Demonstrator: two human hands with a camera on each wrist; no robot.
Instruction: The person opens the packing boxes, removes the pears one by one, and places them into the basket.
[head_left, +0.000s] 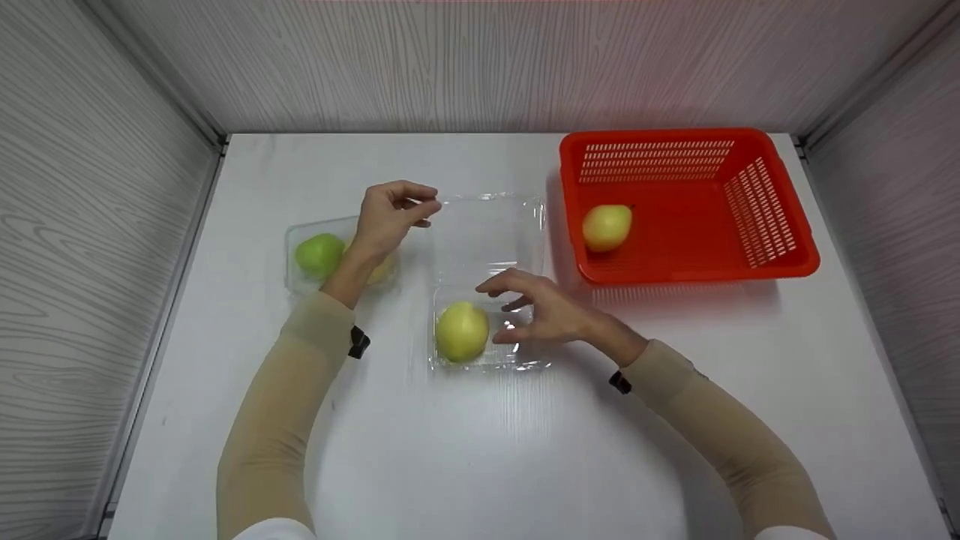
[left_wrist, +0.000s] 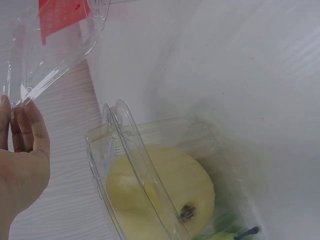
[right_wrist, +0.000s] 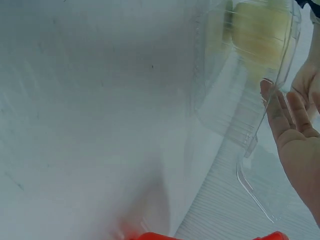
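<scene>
The white table point(head_left: 465, 442) spreads across the whole scene, and up on its far right sits the red basket point(head_left: 690, 277), slotted walls and all. In from the near edge come two beige sleeves point(head_left: 270, 427), left and right. Centre stage, the clear container point(head_left: 459, 287) lies opened out, its lid point(head_left: 489, 240) to the far side and its base nearer the person. Left of it is a second clear container point(head_left: 293, 262), partly hidden under the left forearm.

Now the hands! The right hand point(head_left: 551, 311) hovers over the right part of the base, fingers spread and loosely bent, nothing in its grasp; the right wrist view puts a fingertip right by the clear plastic edge. The left hand point(head_left: 390, 214) has the lid's left edge pinched between thumb and fingers.

And the fruit: a round yellow-green one point(head_left: 462, 331) sits in the left part of the open base, just beside the right hand, not held. A yellow pear point(head_left: 607, 228) rests at the basket's left side. In the second container, a green fruit point(head_left: 319, 255) sits left of a pale yellow one point(head_left: 382, 270).
</scene>
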